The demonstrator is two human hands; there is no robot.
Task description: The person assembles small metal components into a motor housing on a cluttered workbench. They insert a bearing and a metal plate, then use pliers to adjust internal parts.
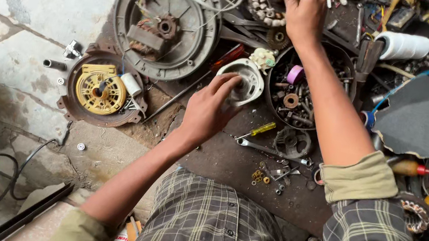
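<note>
- Two hands busy here, both over a floor crammed with fan parts and scrap.
- Left hand (210, 108) sits on the white round motor housing (244, 82), fingers curled over its near rim, loosely closed on it. The housing lies on the dark patch of floor just left of the round tray of bolts (304, 103).
- Right hand (302, 10) reaches well up to the copper-wound stator ring (263, 4), fingers pinched around something at the top of it; can't tell exactly what, it's too small.
- That white housing looks like light, stiff plastic, probably a bit brittle at the thin edge, so I'd grab it by the outer rim rather than the centre hole.
- The stator looks heavier, and those windings seem easy to nick; hold it by the metal core.
- Nearby: a yellow-handled screwdriver (259, 129), a spanner (267, 150), and a grey fan cover (165, 16) off to the left.
</note>
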